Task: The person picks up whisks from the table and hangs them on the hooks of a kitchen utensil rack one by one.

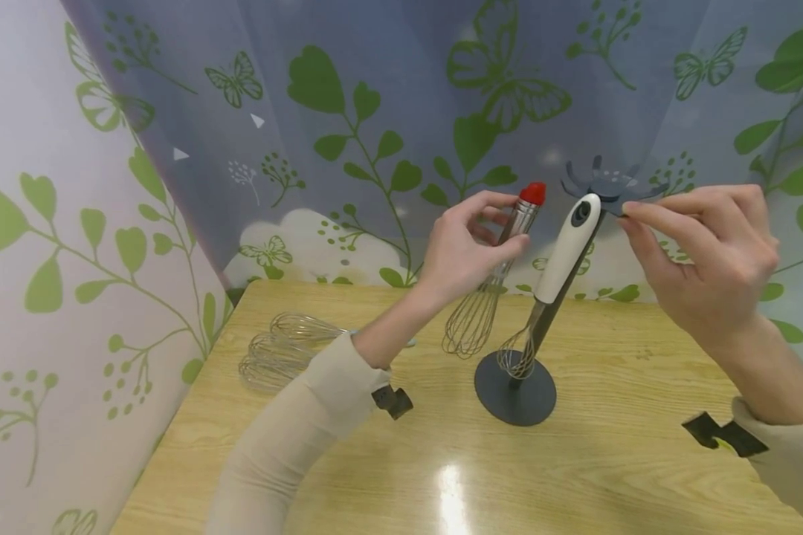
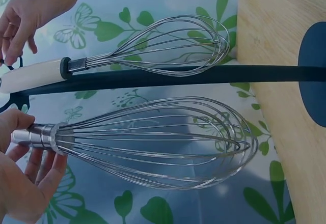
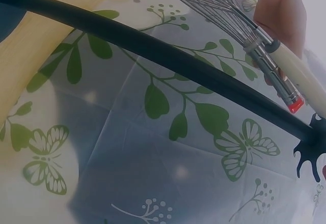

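My left hand (image 1: 465, 245) grips a whisk (image 1: 525, 215) by its metal handle, which has a red end cap. That whisk points down, its wire loops left of a dark utensil stand (image 1: 538, 405). From the stand hangs a smaller whisk with a white handle (image 1: 567, 249); its loops reach down in front of the round base. At the stand's top, my right hand (image 1: 716, 260) pinches one arm of the hook rack (image 1: 612, 186) between thumb and forefinger. In the left wrist view, both whisks lie alongside the pole (image 2: 265, 74), with the larger whisk (image 2: 158, 141) apart from it.
More wire whisks (image 1: 277, 353) lie on the left of the wooden table (image 1: 616, 461), partly hidden by my left forearm. A curtain (image 1: 388, 67) printed with green leaves and butterflies hangs behind the table, and a similar patterned surface (image 1: 73, 312) stands at the left.
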Tool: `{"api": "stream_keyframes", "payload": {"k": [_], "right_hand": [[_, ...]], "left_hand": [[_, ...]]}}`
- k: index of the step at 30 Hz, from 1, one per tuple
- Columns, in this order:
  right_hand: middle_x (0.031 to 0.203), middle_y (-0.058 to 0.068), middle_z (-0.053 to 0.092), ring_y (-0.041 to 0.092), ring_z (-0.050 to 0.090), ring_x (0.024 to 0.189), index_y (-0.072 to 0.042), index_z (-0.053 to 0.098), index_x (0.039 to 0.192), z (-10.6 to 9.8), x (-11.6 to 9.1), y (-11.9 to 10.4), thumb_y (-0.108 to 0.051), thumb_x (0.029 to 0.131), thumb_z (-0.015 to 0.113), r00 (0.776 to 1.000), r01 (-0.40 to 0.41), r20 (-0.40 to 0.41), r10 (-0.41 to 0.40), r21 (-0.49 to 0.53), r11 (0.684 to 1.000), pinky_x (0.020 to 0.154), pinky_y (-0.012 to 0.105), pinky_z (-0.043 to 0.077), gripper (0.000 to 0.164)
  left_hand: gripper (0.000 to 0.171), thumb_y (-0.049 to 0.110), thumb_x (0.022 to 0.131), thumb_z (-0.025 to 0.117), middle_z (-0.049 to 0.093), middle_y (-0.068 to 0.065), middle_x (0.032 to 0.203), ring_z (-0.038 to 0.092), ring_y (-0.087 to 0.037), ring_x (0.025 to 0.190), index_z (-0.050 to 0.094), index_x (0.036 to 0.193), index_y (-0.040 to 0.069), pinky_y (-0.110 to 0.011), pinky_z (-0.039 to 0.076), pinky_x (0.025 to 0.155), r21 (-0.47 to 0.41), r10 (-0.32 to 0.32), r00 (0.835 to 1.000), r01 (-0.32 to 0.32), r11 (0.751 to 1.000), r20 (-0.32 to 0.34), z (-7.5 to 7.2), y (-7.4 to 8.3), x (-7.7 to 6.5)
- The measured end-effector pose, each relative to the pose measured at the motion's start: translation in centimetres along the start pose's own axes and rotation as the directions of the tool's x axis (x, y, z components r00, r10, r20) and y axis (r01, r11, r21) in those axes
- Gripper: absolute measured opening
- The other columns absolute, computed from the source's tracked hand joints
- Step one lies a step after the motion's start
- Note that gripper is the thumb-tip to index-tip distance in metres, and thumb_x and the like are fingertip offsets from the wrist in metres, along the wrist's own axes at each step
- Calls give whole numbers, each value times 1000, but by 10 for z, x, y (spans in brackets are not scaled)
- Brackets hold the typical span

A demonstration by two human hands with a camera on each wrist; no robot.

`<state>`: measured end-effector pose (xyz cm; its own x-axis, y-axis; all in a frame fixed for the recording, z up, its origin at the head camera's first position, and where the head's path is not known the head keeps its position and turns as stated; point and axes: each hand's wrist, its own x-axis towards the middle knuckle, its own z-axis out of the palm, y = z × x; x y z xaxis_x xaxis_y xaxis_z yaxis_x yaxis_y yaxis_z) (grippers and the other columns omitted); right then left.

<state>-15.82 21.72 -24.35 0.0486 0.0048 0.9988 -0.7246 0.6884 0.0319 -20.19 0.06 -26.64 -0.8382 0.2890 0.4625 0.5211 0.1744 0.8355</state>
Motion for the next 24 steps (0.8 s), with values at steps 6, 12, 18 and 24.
{"api": "stream_keyframes", "payload": {"k": [6, 12, 18, 24], "right_hand": [[74, 31, 62, 52, 45, 79, 2, 81, 83, 0, 0, -1, 6, 82, 80, 1000, -1, -8, 1, 8, 1000, 89, 32, 46, 5], [75, 31, 62, 51, 46, 79, 1, 81, 84, 1, 0, -1, 6, 83, 80, 1000, 2, -8, -2, 6, 1000, 88, 34, 47, 5], [76, 31, 63, 51, 45, 79, 1, 82, 83, 1, 0, -1, 3, 85, 80, 1000, 2, -8, -2, 6, 1000, 87, 34, 47, 3], [75, 31, 63, 51, 45, 78, 2, 81, 81, 1, 0, -2, 1, 86, 81, 1000, -1, -17, 2, 6, 1000, 89, 30, 45, 5]], "left_hand": [[43, 13, 92, 79, 77, -11, 115, 73, -19, 83, 70, 134, 14, -22, 57, 66, 36, 36, 999, -35, 999, -31, 1, 3, 1], [43, 13, 92, 80, 78, -9, 116, 73, -17, 83, 70, 134, 16, -22, 57, 65, 52, 47, 998, -45, 998, -42, 2, 8, 2], [43, 13, 92, 80, 78, -9, 116, 73, -17, 82, 70, 134, 15, -22, 57, 64, 71, 72, 996, -69, 995, -43, 2, 12, 3], [44, 15, 92, 79, 77, -8, 117, 73, -16, 82, 70, 135, 15, -21, 57, 64, 111, 88, 995, -83, 990, -39, 1, 14, 2]]}}
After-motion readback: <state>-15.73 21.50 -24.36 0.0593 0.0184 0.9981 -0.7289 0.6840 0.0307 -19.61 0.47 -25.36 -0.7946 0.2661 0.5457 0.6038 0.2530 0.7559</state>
